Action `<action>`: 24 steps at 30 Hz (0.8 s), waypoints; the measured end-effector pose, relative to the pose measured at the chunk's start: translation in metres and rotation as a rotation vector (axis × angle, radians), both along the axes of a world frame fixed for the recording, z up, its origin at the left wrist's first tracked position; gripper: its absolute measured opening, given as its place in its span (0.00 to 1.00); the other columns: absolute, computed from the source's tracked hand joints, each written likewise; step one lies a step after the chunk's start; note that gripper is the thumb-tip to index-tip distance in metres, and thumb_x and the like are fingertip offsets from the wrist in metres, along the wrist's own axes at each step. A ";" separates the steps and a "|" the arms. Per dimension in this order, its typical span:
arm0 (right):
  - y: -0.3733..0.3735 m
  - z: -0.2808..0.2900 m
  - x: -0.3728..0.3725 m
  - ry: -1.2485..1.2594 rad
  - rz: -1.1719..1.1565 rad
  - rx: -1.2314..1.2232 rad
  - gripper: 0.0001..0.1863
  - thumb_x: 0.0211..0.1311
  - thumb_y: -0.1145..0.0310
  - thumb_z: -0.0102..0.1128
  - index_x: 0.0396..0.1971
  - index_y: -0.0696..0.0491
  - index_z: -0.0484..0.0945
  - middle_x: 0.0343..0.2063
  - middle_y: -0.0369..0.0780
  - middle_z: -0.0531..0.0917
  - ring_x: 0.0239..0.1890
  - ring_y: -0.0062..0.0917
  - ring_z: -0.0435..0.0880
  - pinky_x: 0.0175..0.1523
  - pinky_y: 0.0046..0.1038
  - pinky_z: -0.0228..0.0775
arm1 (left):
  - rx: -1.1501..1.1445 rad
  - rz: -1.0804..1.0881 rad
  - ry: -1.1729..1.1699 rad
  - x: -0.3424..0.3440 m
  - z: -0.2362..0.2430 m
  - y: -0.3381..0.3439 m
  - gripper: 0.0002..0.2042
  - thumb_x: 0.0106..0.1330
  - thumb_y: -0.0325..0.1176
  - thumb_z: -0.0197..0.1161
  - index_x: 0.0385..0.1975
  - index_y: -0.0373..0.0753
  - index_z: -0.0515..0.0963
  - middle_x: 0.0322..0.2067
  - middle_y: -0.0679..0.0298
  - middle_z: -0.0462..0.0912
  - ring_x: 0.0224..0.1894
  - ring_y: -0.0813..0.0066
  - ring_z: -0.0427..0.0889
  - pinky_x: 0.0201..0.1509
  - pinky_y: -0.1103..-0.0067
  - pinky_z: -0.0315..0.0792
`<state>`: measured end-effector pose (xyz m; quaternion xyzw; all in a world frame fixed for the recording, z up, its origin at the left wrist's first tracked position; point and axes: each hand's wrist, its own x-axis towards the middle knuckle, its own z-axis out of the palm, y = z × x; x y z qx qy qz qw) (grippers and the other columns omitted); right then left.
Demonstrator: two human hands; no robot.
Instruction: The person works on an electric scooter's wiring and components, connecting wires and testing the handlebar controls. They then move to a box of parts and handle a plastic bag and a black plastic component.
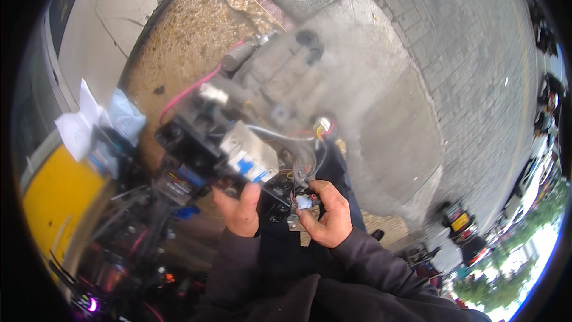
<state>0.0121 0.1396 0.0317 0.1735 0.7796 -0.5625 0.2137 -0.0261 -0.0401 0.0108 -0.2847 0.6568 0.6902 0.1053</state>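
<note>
I logged a dusty mechanical assembly [265, 80], blurred; judged heavy and stiff, to be taken by its body. A white box [249, 150] sat toward its near-left corner, likely light; my left hand [239, 213] was at the box's near edge, thumb and finger spread, hold not discernible. At the assembly's near edge my right hand [330, 217] pinched a pale connector [304, 203], likely fragile, best held by its sides. Thinnest: pink wire [186, 92] along the left edge; white lead [280, 133] obstructing the middle

Room rightward, white box [249, 148] forward
</note>
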 end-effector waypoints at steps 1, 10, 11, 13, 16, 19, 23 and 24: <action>0.000 -0.001 0.001 -0.010 -0.021 -0.019 0.24 0.48 0.77 0.70 0.47 0.63 0.75 0.41 0.49 0.81 0.41 0.40 0.82 0.49 0.32 0.75 | -0.002 -0.008 -0.011 0.001 0.000 -0.003 0.31 0.62 0.34 0.63 0.66 0.33 0.63 0.57 0.59 0.73 0.57 0.68 0.74 0.64 0.71 0.65; -0.001 -0.016 0.015 0.041 -0.150 -0.125 0.29 0.45 0.74 0.70 0.51 0.65 0.76 0.46 0.52 0.79 0.46 0.47 0.81 0.50 0.39 0.76 | 0.047 -0.007 -0.115 0.005 0.000 -0.019 0.35 0.61 0.43 0.64 0.66 0.34 0.64 0.58 0.56 0.75 0.57 0.60 0.77 0.63 0.65 0.69; -0.001 -0.016 0.015 0.047 -0.155 -0.126 0.29 0.45 0.74 0.70 0.51 0.65 0.76 0.46 0.52 0.79 0.46 0.47 0.81 0.50 0.39 0.76 | 0.076 0.009 -0.141 0.005 -0.001 -0.021 0.35 0.61 0.45 0.64 0.66 0.34 0.64 0.58 0.55 0.75 0.58 0.59 0.77 0.64 0.64 0.70; -0.001 -0.016 0.017 0.056 -0.164 -0.126 0.29 0.45 0.74 0.70 0.51 0.65 0.76 0.46 0.51 0.79 0.46 0.46 0.81 0.51 0.39 0.76 | 0.136 0.018 -0.173 0.006 -0.003 -0.023 0.37 0.60 0.47 0.64 0.66 0.34 0.64 0.59 0.54 0.75 0.59 0.57 0.77 0.65 0.62 0.70; 0.001 -0.015 0.017 0.047 -0.166 -0.124 0.29 0.46 0.74 0.70 0.52 0.64 0.76 0.46 0.51 0.79 0.47 0.46 0.81 0.51 0.38 0.76 | 0.124 0.000 -0.166 0.006 -0.001 -0.021 0.38 0.60 0.49 0.65 0.67 0.35 0.64 0.59 0.54 0.75 0.60 0.57 0.76 0.66 0.61 0.69; 0.002 -0.016 0.017 0.087 -0.194 -0.098 0.25 0.46 0.78 0.70 0.48 0.66 0.77 0.42 0.51 0.81 0.40 0.44 0.84 0.43 0.34 0.79 | 0.077 0.013 -0.074 0.009 -0.003 -0.013 0.36 0.61 0.48 0.65 0.67 0.36 0.64 0.59 0.54 0.76 0.60 0.57 0.77 0.65 0.61 0.69; 0.002 -0.018 0.018 0.058 -0.199 -0.147 0.28 0.46 0.75 0.69 0.51 0.64 0.76 0.46 0.50 0.79 0.45 0.45 0.82 0.49 0.38 0.77 | 0.077 0.038 -0.045 0.009 -0.010 -0.009 0.37 0.61 0.51 0.63 0.67 0.35 0.65 0.59 0.53 0.76 0.60 0.57 0.77 0.65 0.61 0.69; 0.002 -0.019 0.018 0.058 -0.204 -0.150 0.28 0.45 0.75 0.69 0.51 0.64 0.76 0.46 0.50 0.79 0.45 0.46 0.82 0.49 0.39 0.77 | 0.080 0.031 -0.054 0.009 -0.011 -0.011 0.38 0.61 0.52 0.63 0.67 0.35 0.65 0.59 0.53 0.76 0.60 0.56 0.76 0.66 0.61 0.69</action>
